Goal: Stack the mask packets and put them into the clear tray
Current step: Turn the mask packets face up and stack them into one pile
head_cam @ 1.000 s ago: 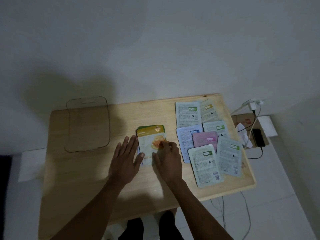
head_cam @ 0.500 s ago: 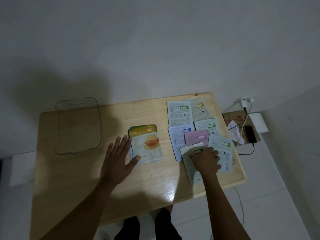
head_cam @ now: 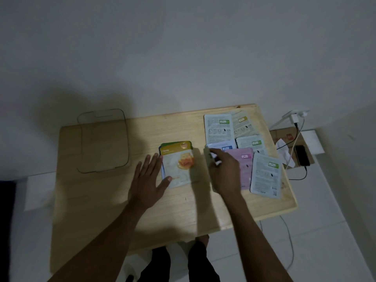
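Gripping a pale green mask packet [head_cam: 208, 159] that lay flat among the loose packets half a second ago, the right hand [head_cam: 224, 173] has lifted it on edge and brought it partway toward the honey stack [head_cam: 177, 164], fingers closed around it. The left hand [head_cam: 149, 181] stays spread flat on the wooden table [head_cam: 97, 192], its fingertips and thumb touching the stack's left edge. Left of the stack, well apart, the clear tray [head_cam: 102, 139] sits empty; the remaining packets [head_cam: 242, 145] lie overlapped to the stack's right.
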